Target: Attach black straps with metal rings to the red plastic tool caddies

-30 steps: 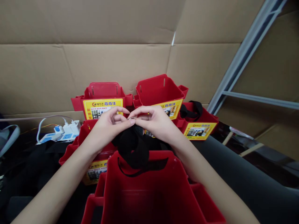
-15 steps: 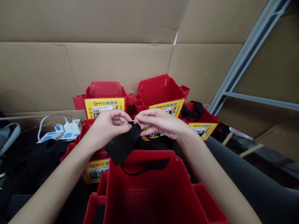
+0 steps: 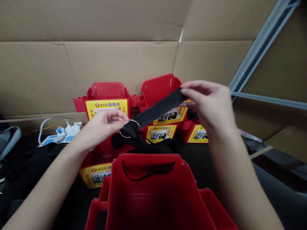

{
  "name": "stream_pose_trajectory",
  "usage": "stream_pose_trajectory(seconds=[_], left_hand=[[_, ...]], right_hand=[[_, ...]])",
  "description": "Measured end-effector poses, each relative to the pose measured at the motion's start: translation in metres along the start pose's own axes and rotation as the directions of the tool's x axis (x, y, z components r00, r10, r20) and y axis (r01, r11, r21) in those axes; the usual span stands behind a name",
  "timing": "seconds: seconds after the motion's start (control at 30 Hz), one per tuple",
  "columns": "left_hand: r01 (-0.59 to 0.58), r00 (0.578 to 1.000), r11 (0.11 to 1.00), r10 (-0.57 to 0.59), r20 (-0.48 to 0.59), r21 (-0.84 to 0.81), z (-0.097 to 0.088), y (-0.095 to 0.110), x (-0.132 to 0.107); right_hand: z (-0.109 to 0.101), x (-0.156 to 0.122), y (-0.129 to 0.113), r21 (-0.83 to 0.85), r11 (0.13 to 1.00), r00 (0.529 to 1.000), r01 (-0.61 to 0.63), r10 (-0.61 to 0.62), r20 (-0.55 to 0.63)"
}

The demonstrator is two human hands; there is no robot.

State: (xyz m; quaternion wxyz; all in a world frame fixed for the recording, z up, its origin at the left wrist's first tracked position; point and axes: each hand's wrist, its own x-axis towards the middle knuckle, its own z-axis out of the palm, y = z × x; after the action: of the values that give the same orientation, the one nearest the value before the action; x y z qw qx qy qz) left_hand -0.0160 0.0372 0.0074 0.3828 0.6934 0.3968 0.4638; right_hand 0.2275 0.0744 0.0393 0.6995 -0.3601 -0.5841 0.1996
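Observation:
My left hand [image 3: 106, 127] pinches a thin metal ring [image 3: 137, 125] at its left edge. A black strap [image 3: 159, 108] runs through the ring and stretches up to the right. Its end is pinched between the thumb and fingers of my right hand [image 3: 203, 97]. More black webbing bunches below the ring, behind the nearest red plastic bin [image 3: 148, 191]. A thin black strip passes through the slot in that bin's back wall. The bin stands upright below my hands, and I see into its dark inside.
Behind stand several red bins with yellow labels, among them a left one [image 3: 105, 91] and a right one [image 3: 159, 84], against a cardboard wall [image 3: 115, 64]. At left lies a power strip [image 3: 69, 137] with plugs and cables. A metal frame [image 3: 261, 48] rises at right.
My right hand has moved away to the right and up, drawing the black strap out long through the ring. My left hand stays at the ring, which now shows more fully.

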Motion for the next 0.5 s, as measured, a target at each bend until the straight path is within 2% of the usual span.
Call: stream_pose_trajectory(seconds=[0.17,0.27,0.33,0.4,0.43,0.5], left_hand=[[0.063,0.998,0.995,-0.061,0.027,-0.079,0.002,-0.002,0.001],[0.08,0.995,0.985,-0.07,0.069,-0.155,0.004,-0.002,0.0],[0.085,0.995,0.982,-0.073,0.075,-0.17,0.007,-0.002,-0.001],[0.095,0.995,0.98,-0.087,0.05,-0.173,0.009,-0.001,-0.001],[0.1,0.995,0.978,-0.095,0.034,-0.186,0.01,-0.001,-0.002],[0.113,0.994,0.965,-0.11,0.026,-0.239,0.011,-0.001,-0.001]], right_hand=[[-0.022,0.013,-0.005,0.174,0.979,0.973,0.109,-0.069,-0.221],[-0.028,0.015,-0.003,0.182,0.978,0.976,0.098,-0.059,-0.208],[-0.028,0.015,-0.002,0.188,0.98,0.994,0.059,-0.04,-0.103],[-0.024,0.013,-0.002,0.245,0.969,0.995,-0.037,0.012,0.102],[-0.02,0.01,-0.002,0.272,0.957,0.969,-0.101,0.034,0.243],[-0.011,0.002,-0.002,0.298,0.932,0.854,-0.204,0.02,0.52]])
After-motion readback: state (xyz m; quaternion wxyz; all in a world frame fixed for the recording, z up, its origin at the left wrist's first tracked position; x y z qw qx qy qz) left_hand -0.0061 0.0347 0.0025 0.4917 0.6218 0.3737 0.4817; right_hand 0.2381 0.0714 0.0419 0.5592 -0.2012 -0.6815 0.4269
